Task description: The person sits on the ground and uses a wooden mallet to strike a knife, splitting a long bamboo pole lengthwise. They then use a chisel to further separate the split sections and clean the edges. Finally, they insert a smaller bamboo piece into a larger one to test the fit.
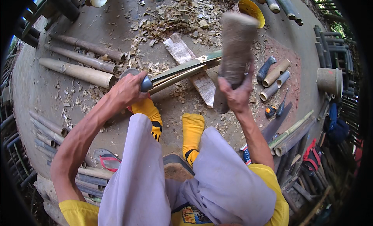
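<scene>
My left hand is closed round a short grey cylinder, which looks like a tool handle; a dark rounded piece shows beside the knuckles. It sits at the near left end of a split bamboo pole, whose halves gape apart. That pole lies across a pale flat board. Gripped in my right hand is a thick wooden block, raised over the pole's right end and blurred by motion. The block hides that end. Below the hand's grip, a narrower dark part points down.
Bamboo lengths lie at the left, with more nearer me. Shavings cover the floor ahead. A yellow-rimmed container stands behind the block. To the right are short tubes, a tape measure and a saw blade.
</scene>
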`<state>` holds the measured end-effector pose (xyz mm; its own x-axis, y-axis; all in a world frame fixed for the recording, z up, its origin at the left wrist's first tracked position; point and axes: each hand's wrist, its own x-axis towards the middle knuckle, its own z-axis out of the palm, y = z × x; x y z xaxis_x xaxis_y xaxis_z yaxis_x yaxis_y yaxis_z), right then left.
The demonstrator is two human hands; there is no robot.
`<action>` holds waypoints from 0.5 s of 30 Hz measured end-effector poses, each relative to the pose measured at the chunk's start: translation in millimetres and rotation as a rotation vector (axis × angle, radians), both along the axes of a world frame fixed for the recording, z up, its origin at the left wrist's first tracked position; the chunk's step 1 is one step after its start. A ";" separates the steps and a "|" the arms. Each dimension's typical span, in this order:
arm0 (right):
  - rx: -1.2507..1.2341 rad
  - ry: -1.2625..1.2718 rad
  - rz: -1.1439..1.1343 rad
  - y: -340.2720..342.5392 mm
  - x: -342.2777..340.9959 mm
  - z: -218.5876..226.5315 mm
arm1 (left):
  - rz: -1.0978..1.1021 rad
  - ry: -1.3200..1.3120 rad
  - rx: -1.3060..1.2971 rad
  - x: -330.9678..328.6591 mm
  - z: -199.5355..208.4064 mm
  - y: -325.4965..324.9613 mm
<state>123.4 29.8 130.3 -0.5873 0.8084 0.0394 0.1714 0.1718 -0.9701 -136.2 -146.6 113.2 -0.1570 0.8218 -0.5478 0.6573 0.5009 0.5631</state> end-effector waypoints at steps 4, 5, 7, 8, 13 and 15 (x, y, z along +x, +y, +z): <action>0.005 -0.551 0.279 26.6 -2.2 -8.9 | -0.037 0.008 -0.016 0.7 1.4 5.5; 0.069 -0.500 0.259 26.4 -4.3 -5.2 | -0.046 0.021 0.002 0.7 0.8 4.2; 0.193 -0.394 0.223 24.9 -11.8 2.0 | -0.059 0.048 0.030 1.5 -2.2 0.3; 0.152 -0.330 0.194 24.5 -13.3 11.2 | -0.052 0.038 0.020 0.2 -3.0 0.7; 0.437 0.001 0.014 15.9 -16.3 28.7 | -0.032 0.035 0.002 -3.8 -6.1 -2.6; 0.347 0.138 -0.038 2.0 -9.4 2.6 | -0.052 0.040 -0.002 -2.8 -4.6 1.3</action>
